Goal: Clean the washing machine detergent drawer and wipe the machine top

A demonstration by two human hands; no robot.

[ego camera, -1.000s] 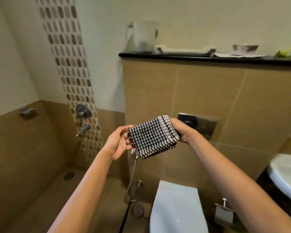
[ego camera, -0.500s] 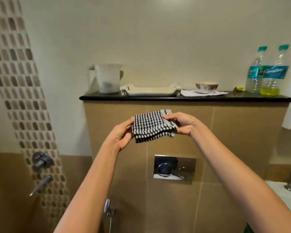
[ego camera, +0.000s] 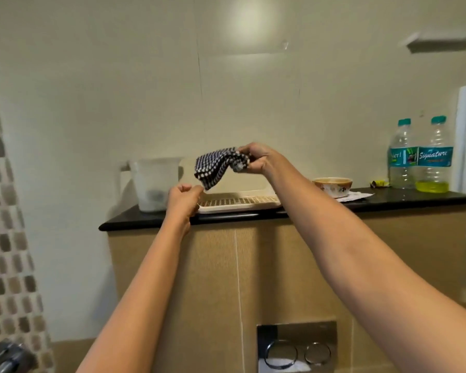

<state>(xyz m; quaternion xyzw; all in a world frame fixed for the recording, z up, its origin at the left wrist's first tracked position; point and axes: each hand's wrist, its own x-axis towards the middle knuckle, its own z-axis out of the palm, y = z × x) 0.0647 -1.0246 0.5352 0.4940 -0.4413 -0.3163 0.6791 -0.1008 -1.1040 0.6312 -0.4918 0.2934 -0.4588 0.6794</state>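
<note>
Cloth point(ego camera: 221, 168), checked: hanging bunched from the right hand point(ego camera: 256, 160), whose fingers are pinching its upper end, above the tray point(ego camera: 240, 204) on the ledge point(ego camera: 145, 220).
Left hand point(ego camera: 184, 197): fingers curling at the tray's left corner; whether they are gripping it cannot be told.
Step, as judged: readying the cloth for wiping.
Next move: laying the cloth flat on the tray. No machine is showing.

On the ledge point(ego camera: 145, 223) across mid-frame I see, left to right, a jug point(ego camera: 154, 184), a tray point(ego camera: 237, 203), a bowl point(ego camera: 332, 186) and two bottles point(ego camera: 436, 157). The right hand point(ego camera: 256, 158) holds the cloth point(ego camera: 217, 168) above the tray, with the left hand point(ego camera: 184, 197) lower-left of it; a flush plate point(ego camera: 296, 345) sits bottom centre.
</note>
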